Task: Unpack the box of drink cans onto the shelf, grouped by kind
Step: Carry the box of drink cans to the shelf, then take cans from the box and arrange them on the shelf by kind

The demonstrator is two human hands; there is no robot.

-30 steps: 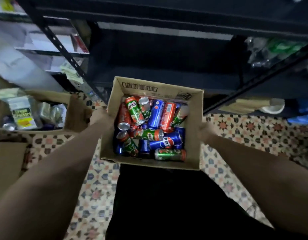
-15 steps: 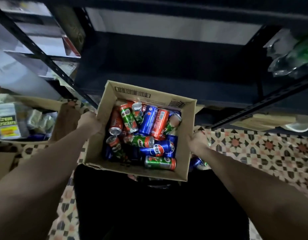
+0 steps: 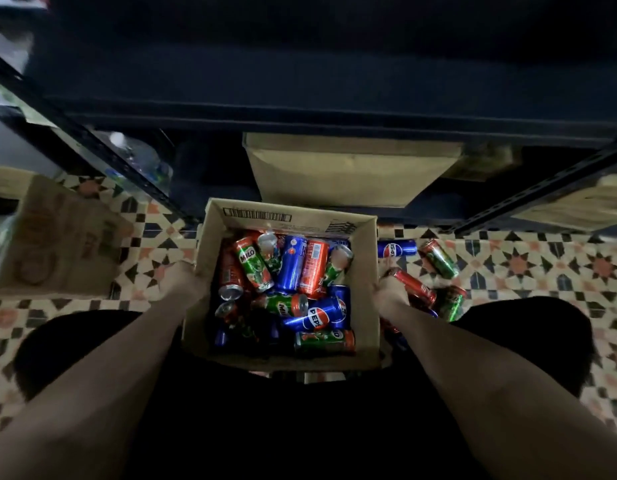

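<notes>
Open brown cardboard box (image 3: 366, 258) of drink cans held over the patterned tiled floor (image 3: 529, 265), in front of the dark metal shelf (image 3: 300, 112).

The box held a loose jumble of green Milo cans (image 3: 253, 268), blue Pepsi cans (image 3: 317, 313) and red cans (image 3: 313, 266). The left hand (image 3: 187, 282) was closed on the box's left wall and the right hand (image 3: 388, 292) on its right wall. Just beside the right hand, several loose cans (image 3: 438, 259) lay on the floor. A closed tan carton (image 3: 348, 174) sat under the shelf beyond the box.
</notes>
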